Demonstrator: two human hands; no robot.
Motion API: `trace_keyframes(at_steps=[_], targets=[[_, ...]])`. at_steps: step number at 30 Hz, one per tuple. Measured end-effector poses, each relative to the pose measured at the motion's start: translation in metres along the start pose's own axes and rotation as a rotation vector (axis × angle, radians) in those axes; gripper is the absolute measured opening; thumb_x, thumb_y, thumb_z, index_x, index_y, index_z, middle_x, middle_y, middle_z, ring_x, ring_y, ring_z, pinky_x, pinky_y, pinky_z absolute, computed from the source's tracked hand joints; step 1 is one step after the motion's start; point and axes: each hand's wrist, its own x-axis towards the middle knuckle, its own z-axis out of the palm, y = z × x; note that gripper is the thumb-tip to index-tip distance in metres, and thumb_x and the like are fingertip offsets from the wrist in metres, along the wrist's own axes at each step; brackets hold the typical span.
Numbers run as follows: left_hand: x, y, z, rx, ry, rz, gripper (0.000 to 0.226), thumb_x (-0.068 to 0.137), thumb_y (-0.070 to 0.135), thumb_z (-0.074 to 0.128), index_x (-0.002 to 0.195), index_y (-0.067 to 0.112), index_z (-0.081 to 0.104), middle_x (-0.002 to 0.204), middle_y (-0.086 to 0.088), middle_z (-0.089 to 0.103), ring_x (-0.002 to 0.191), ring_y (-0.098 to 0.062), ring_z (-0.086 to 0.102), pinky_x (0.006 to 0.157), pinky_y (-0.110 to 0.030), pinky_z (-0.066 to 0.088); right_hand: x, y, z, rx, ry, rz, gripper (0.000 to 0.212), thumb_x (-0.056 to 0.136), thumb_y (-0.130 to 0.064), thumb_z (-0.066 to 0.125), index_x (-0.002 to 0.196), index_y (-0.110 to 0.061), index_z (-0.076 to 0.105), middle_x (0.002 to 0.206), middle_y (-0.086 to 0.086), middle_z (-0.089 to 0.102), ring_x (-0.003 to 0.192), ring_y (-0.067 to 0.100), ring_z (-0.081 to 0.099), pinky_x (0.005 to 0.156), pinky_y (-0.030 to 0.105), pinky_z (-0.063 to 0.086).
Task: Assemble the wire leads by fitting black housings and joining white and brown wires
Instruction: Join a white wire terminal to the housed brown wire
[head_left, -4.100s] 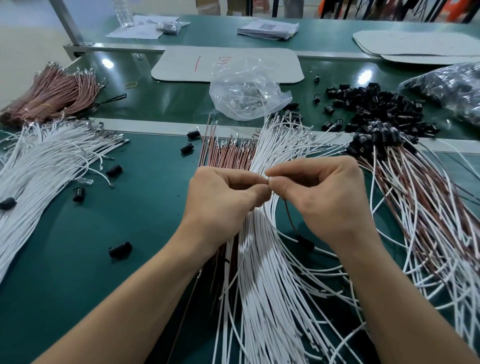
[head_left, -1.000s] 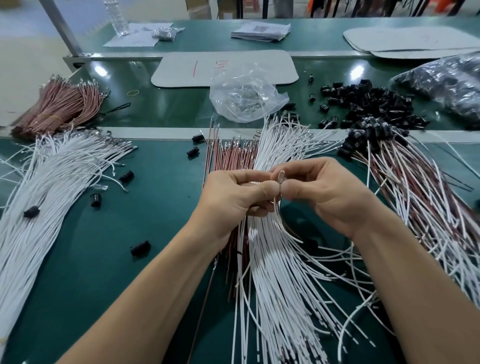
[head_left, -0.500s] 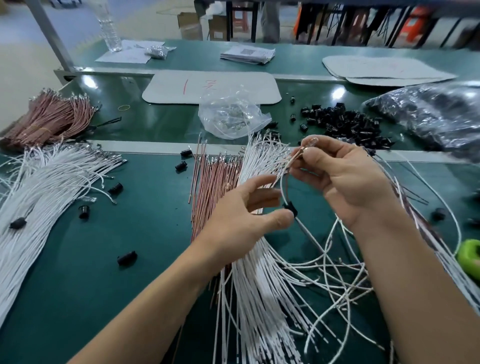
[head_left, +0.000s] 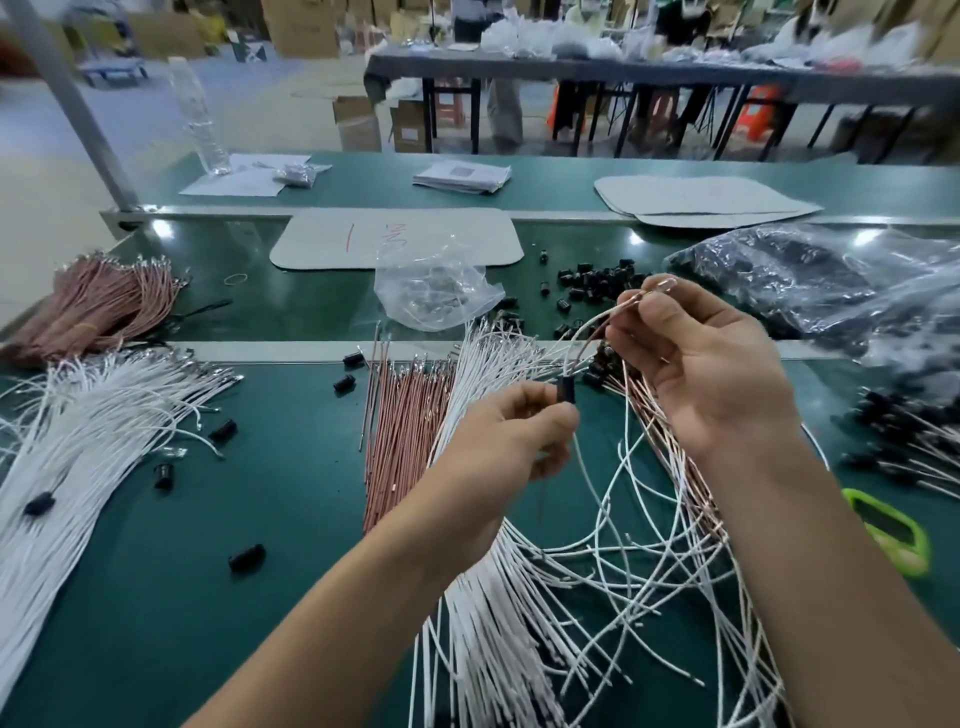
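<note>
Left hand (head_left: 511, 439) grip pinches black housing (head_left: 566, 388); right hand (head_left: 711, 374) grip pinches wire pair (head_left: 657, 283) tips; risk: housing slips off ends, loop snags white wires (head_left: 498, 358) heaped on worktop (head_left: 291, 478)

hands (head_left: 511, 447): 2 | white wire bundles (head_left: 78, 441): 2 | brown wire bundles (head_left: 405, 431): 2 | bottle (head_left: 200, 119): 1 (black housings (head_left: 597, 280) uncountable)

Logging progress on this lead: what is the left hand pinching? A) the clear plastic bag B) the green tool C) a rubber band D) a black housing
D: the left hand pinches a black housing between thumb and fingers, and wires run up from it to the raised right hand.
</note>
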Motion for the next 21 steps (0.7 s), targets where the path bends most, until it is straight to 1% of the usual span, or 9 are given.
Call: trace_keyframes(at_steps=[4, 7, 9, 10, 12, 14, 17, 19, 21], targets=[[-0.003, 0.036, 0.004, 0.055, 0.062, 0.074, 0.017, 0.102, 0.009, 0.058, 0.087, 0.015, 0.061, 0.071, 0.001, 0.059, 0.066, -0.014, 0.064, 0.074, -0.031, 0.058, -0.005, -0.02, 0.001, 0.054, 0.019, -0.048, 0.013, 0.093, 0.001, 0.063, 0.091, -0.01, 0.07, 0.079, 0.006, 0.076, 0.074, 0.018, 0.074, 0.076, 0.034, 0.064], [-0.004, 0.063, 0.004, 0.017, 0.065, 0.133, 0.013, 0.105, 0.005, 0.051, 0.096, 0.011, 0.058, 0.072, -0.005, 0.066, 0.062, -0.019, 0.068, 0.059, -0.032, 0.062, -0.008, -0.026, 0.003, 0.103, 0.005, -0.049, 0.009, 0.087, -0.001, 0.066, 0.09, -0.009, 0.07, 0.079, 0.007, 0.076, 0.074, 0.02, 0.074, 0.077, 0.035, 0.064], [-0.004, 0.075, -0.001, 0.09, 0.035, 0.142, 0.011, 0.106, 0.004, 0.048, 0.101, 0.01, 0.056, 0.063, -0.002, 0.064, 0.048, -0.016, 0.058, 0.043, -0.024, 0.049, -0.012, -0.025, 0.004, 0.135, -0.003, -0.04, 0.011, 0.078, -0.005, 0.069, 0.088, -0.01, 0.071, 0.078, 0.008, 0.075, 0.073, 0.02, 0.074, 0.078, 0.036, 0.064], [-0.003, 0.076, -0.005, 0.172, 0.038, 0.148, 0.012, 0.105, 0.004, 0.049, 0.101, 0.011, 0.058, 0.058, 0.002, 0.06, 0.043, -0.011, 0.049, 0.04, -0.02, 0.04, -0.014, -0.022, 0.003, 0.151, -0.007, -0.034, 0.011, 0.076, -0.006, 0.069, 0.085, -0.01, 0.071, 0.078, 0.008, 0.075, 0.073, 0.021, 0.073, 0.079, 0.036, 0.064], [-0.003, 0.075, -0.014, 0.345, 0.099, 0.169, 0.017, 0.103, 0.008, 0.057, 0.095, 0.017, 0.068, 0.055, 0.01, 0.055, 0.047, -0.007, 0.042, 0.046, -0.017, 0.034, -0.019, -0.016, 0.0, 0.17, -0.018, -0.019, 0.009, 0.076, -0.005, 0.068, 0.082, -0.011, 0.072, 0.078, 0.009, 0.074, 0.073, 0.022, 0.073, 0.079, 0.036, 0.064], [-0.004, 0.07, -0.021, 0.44, 0.184, 0.175, 0.022, 0.097, 0.012, 0.069, 0.083, 0.027, 0.078, 0.062, 0.015, 0.064, 0.061, -0.008, 0.053, 0.06, -0.021, 0.042, -0.026, -0.007, -0.003, 0.16, -0.028, -0.002, 0.01, 0.076, -0.004, 0.068, 0.082, -0.011, 0.072, 0.079, 0.01, 0.074, 0.074, 0.022, 0.073, 0.079, 0.036, 0.064], [-0.009, 0.061, -0.03, 0.503, 0.23, 0.185, 0.026, 0.089, 0.02, 0.08, 0.076, 0.042, 0.082, 0.079, 0.013, 0.078, 0.082, -0.011, 0.069, 0.079, -0.027, 0.053, -0.036, 0.011, -0.004, 0.154, -0.026, 0.022, 0.011, 0.078, -0.002, 0.068, 0.086, -0.009, 0.071, 0.081, 0.01, 0.074, 0.075, 0.022, 0.073, 0.083, 0.037, 0.064], [-0.011, 0.055, -0.039, 0.594, 0.223, 0.207, 0.023, 0.089, 0.028, 0.08, 0.079, 0.049, 0.08, 0.077, 0.008, 0.078, 0.075, -0.011, 0.067, 0.077, -0.029, 0.052, -0.043, 0.022, -0.003, 0.162, -0.004, 0.036, 0.013, 0.085, 0.003, 0.065, 0.087, -0.009, 0.07, 0.08, 0.01, 0.074, 0.073, 0.021, 0.072, 0.079, 0.035, 0.064], [-0.014, 0.051, -0.045, 0.691, 0.193, 0.191, 0.019, 0.091, 0.03, 0.077, 0.081, 0.047, 0.08, 0.068, 0.005, 0.074, 0.06, -0.01, 0.06, 0.064, -0.029, 0.049, -0.049, 0.03, -0.003, 0.137, 0.005, 0.043, 0.02, 0.091, 0.007, 0.061, 0.085, -0.009, 0.071, 0.08, 0.009, 0.074, 0.072, 0.02, 0.072, 0.075, 0.033, 0.064]])
